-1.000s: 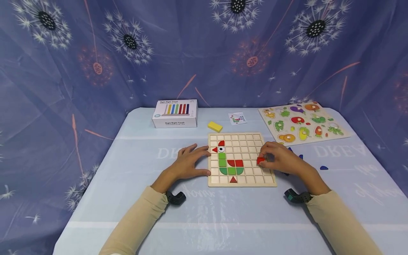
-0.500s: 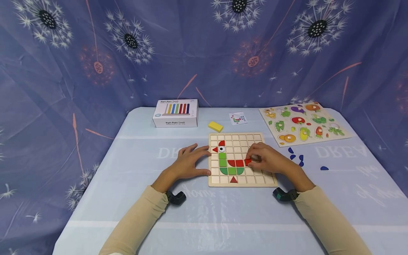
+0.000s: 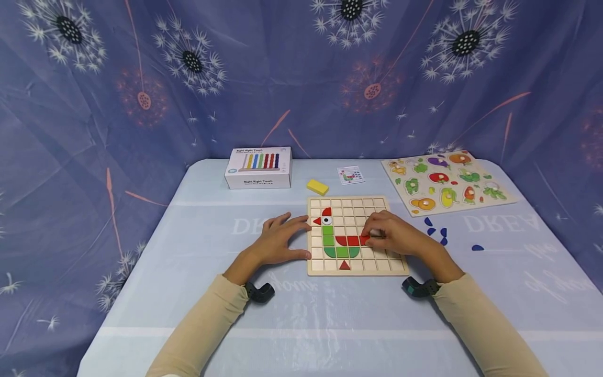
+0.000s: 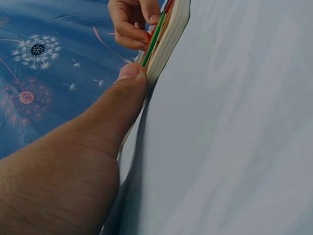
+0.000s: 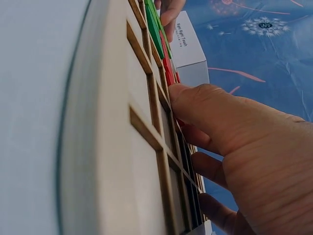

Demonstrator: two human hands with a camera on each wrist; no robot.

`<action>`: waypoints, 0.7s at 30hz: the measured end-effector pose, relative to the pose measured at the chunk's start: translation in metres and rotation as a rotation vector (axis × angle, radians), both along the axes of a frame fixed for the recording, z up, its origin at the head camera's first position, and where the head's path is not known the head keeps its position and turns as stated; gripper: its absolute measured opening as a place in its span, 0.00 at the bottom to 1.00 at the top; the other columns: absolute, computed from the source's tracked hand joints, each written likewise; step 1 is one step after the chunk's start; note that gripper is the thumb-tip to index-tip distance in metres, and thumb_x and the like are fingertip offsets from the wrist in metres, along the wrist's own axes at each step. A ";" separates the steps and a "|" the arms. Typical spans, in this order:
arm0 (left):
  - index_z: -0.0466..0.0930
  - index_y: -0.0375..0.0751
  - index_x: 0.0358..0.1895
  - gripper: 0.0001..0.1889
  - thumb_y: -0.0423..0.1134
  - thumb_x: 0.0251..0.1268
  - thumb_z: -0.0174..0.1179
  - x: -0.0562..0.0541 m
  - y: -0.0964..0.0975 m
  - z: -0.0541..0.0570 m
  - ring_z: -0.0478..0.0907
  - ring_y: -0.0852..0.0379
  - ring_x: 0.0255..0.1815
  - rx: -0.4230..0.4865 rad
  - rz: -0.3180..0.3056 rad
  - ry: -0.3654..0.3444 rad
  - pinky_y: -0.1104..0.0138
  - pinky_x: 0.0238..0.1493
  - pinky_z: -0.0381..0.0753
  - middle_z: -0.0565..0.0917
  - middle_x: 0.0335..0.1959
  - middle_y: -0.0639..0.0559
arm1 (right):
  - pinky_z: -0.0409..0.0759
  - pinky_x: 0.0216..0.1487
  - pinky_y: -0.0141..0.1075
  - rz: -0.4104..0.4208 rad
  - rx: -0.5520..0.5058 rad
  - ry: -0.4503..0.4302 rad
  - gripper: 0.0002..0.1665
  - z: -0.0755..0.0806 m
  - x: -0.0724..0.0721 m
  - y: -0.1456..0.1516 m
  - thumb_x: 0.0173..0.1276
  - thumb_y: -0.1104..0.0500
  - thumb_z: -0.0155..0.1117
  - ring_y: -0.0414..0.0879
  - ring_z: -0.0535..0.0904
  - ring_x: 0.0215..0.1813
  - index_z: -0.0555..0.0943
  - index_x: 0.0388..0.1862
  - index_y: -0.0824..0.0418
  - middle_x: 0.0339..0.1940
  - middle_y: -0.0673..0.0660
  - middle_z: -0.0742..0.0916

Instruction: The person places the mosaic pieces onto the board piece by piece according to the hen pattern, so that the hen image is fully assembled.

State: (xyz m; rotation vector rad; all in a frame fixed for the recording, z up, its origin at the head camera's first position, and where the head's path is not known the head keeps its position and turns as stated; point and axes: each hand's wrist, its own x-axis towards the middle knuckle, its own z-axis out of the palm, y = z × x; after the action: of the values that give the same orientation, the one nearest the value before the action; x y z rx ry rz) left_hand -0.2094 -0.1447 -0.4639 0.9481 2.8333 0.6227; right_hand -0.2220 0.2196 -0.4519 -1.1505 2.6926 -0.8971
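Note:
A wooden grid board (image 3: 356, 273) lies on the table with a bird shape made of red and green tiles, a white eye tile (image 3: 327, 220) at its head. My left hand (image 3: 280, 241) is spread at the board's left edge; in the left wrist view the thumb (image 4: 131, 73) rests against that edge. Thumb and index finger of my right hand (image 3: 393, 235) pinch a red tile (image 3: 364, 241) over the grid, at the right end of the row of red tiles. The fingers partly hide this tile. Below the bird's body sits a red triangle tile (image 3: 345, 265).
Several blue tiles (image 3: 477, 247) lie right of the board. Behind it are a yellow block (image 3: 317, 187), a small picture card (image 3: 350, 175) and a white box (image 3: 258, 180). A vegetable puzzle board (image 3: 424, 183) lies at the back right.
My right hand has moved left over the board with the red tile, bringing it up against the row of red tiles. The left hand has stayed in place.

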 end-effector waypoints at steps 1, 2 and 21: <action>0.72 0.61 0.71 0.39 0.71 0.57 0.65 0.000 0.000 0.000 0.48 0.40 0.80 0.000 0.000 -0.001 0.42 0.69 0.48 0.61 0.79 0.60 | 0.71 0.56 0.45 0.004 -0.004 0.005 0.07 0.000 0.000 0.000 0.64 0.60 0.76 0.42 0.74 0.49 0.87 0.40 0.50 0.43 0.42 0.83; 0.72 0.62 0.71 0.39 0.71 0.57 0.65 0.000 0.000 -0.001 0.48 0.40 0.80 0.000 0.001 -0.002 0.42 0.69 0.48 0.61 0.79 0.60 | 0.71 0.55 0.45 0.009 -0.009 0.009 0.07 -0.001 0.000 0.000 0.64 0.60 0.76 0.42 0.74 0.49 0.88 0.39 0.50 0.43 0.42 0.83; 0.71 0.63 0.71 0.39 0.71 0.57 0.65 -0.001 0.000 0.000 0.47 0.41 0.80 -0.003 0.012 -0.024 0.41 0.69 0.46 0.61 0.79 0.61 | 0.66 0.52 0.44 -0.011 -0.071 -0.096 0.10 -0.004 0.000 0.004 0.65 0.59 0.76 0.45 0.72 0.51 0.86 0.42 0.49 0.47 0.43 0.83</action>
State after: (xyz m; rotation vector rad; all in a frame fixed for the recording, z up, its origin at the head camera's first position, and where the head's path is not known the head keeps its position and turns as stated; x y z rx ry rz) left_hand -0.2101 -0.1442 -0.4638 0.9178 2.8196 0.6274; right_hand -0.2220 0.2236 -0.4555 -1.0766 2.6133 -1.0292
